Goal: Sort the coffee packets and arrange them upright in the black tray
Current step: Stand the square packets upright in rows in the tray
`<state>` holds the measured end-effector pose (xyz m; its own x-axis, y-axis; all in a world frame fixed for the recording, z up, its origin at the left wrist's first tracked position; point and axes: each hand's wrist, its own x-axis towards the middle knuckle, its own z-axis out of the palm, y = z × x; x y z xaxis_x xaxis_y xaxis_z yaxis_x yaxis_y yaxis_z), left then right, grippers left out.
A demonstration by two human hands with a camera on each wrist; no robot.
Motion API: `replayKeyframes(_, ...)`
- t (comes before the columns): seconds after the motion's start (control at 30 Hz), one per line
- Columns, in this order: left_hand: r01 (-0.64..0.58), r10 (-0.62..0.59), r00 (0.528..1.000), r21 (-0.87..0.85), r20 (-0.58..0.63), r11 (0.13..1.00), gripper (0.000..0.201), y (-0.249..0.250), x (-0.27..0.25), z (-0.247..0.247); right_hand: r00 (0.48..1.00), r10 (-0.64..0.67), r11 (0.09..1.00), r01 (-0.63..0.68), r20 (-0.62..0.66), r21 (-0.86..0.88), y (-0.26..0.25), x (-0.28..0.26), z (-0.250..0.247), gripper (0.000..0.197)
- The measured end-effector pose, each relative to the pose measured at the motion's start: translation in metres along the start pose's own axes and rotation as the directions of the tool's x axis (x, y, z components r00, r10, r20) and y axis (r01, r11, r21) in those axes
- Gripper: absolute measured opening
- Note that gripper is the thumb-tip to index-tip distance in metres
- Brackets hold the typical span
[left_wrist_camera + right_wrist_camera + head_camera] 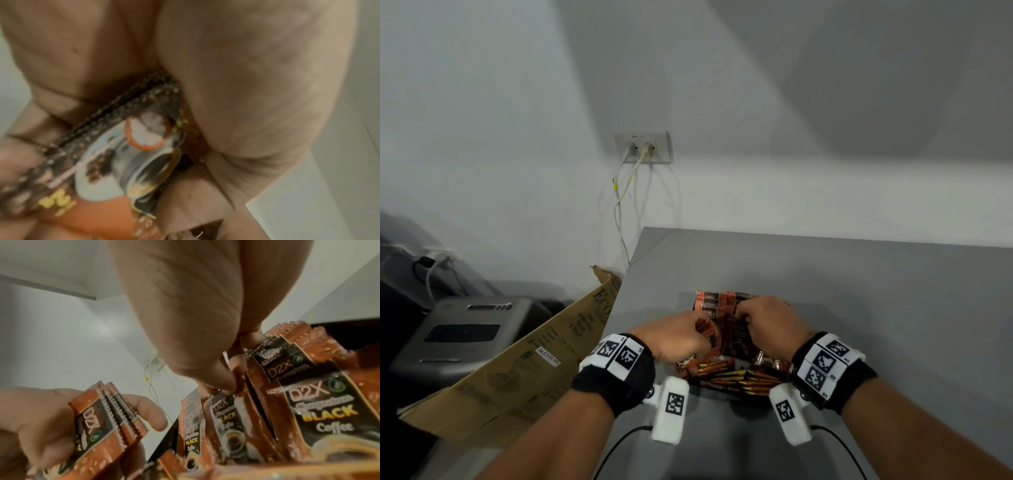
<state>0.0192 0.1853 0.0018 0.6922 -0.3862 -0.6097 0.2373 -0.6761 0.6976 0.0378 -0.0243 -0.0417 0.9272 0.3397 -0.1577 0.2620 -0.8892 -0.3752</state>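
Coffee packets (pixel 222 426) stand upright in the black tray (pixel 726 394) near the table's (pixel 859 291) front edge, the right hand's (pixel 770 325) fingertips pinching one to seat it while the left hand (pixel 674 337) clutches a small stack (pixel 107 418), ready to feed.

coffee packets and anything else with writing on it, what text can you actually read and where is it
"D2X", "BLACK", "Coffee": upright coffee packets in the black tray; the script line under "D2X" is too blurred.
"D2X": stack of packets gripped by the left hand.
"ECO": cardboard flap; its other print is too small.
White sticker on the cardboard: too small.
Wall socket plate label: too small.
The right hand pinches a packet top.
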Motion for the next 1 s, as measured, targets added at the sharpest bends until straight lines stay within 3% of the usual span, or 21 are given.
replayKeyframes(0.17, -0.006, 0.006, 1.000, 0.039, -0.014, 0.999, 0.038, -0.001, -0.002, -0.001, 0.996, -0.019, 1.000, 0.021, -0.081, 0.018, 0.004, -0.005, -0.004, 0.026)
replayKeyframes(0.3, 0.000, 0.002, 0.999, 0.059, -0.034, 0.998, 0.038, -0.002, -0.004, -0.003, 0.998, 0.020, 0.998, -0.017, -0.058, 0.065, 0.018, -0.017, -0.016, 0.013)
replayKeyframes(0.53, 0.014, -0.013, 1.000, 0.108, -0.011, 0.994, 0.040, 0.002, -0.003, 0.000, 0.996, 0.084, 0.986, -0.079, 0.027, -0.146, 0.040, -0.042, -0.023, 0.031)
replayKeyframes(0.8, 0.018, -0.017, 1.000, 0.137, -0.009, 0.990, 0.040, 0.004, -0.002, 0.005, 0.997, 0.041, 0.958, -0.057, -0.060, -0.280, 0.033, -0.047, 0.001, 0.066)
replayKeyframes(1.0, 0.023, -0.021, 1.000, 0.141, -0.014, 0.990, 0.042, 0.002, -0.004, 0.005, 0.997, -0.021, 0.957, -0.003, -0.081, -0.291, 0.034, -0.045, 0.006, 0.056)
